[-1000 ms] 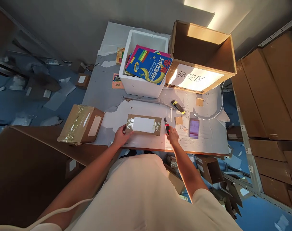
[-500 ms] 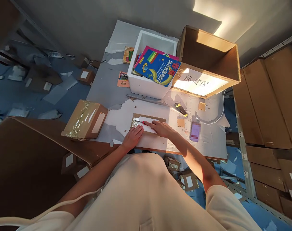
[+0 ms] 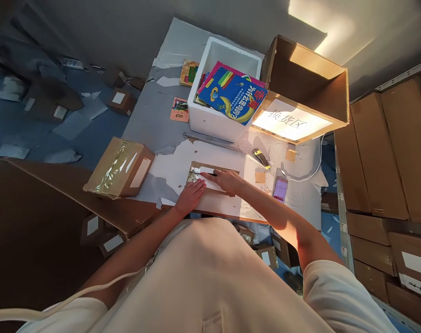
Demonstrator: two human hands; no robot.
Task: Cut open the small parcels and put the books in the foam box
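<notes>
A flat brown cardboard box [image 3: 227, 191] with a white label [image 3: 210, 183] lies near the table's front edge, shiny clear tape across its left end. My left hand [image 3: 191, 194] rests flat on the box's front left part, fingers stretched out, holding nothing. Over the label, my right hand [image 3: 227, 181] is closed around a slim dark tool [image 3: 211, 174], its index finger extended along it toward the taped end. Most of the tool is hidden by the fingers, and its exact kind is unclear.
A white foam box [image 3: 213, 122] with books [image 3: 236, 95] stands behind, beside an open carton [image 3: 307, 88]. A yellow-black box cutter [image 3: 261, 158] and a blurred purple item [image 3: 280, 189] lie right. A taped carton [image 3: 118, 166] sits left; shelves with cartons [image 3: 380, 157] stand right.
My right hand has shifted slightly left and turned over the label; the tool's red part no longer shows, a dark part does. My left hand stays on the box. The view has tilted slightly.
</notes>
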